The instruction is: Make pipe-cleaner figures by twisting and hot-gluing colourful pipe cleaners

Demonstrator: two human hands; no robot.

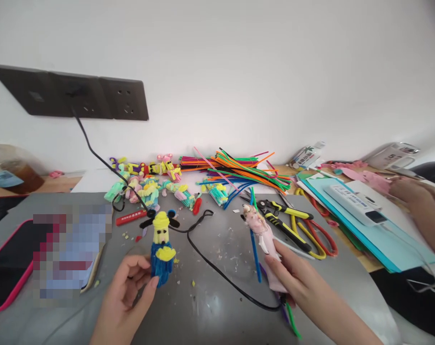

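Observation:
A small dog figure (161,249) made of blue and yellow pipe cleaners, with black ears, stands upright in the fingers of my left hand (129,292). My right hand (299,275) is wrapped round a pink hot glue gun (262,235); its tip points up and away, crusted with dried glue. The black cord (224,273) runs from the gun's lower end across the mat and up to the wall socket. Beside the gun lie a blue pipe cleaner (255,256) and a green one (293,323), partly hidden by gun and hand.
Pliers (287,232) and scissors (323,239) lie to the right. Several pipe-cleaner figures (148,189) and a pipe-cleaner bundle (239,167) line the wall. Two phones (8,263) (73,254) are at left. Another person's hand (411,189) is by the folders (411,254).

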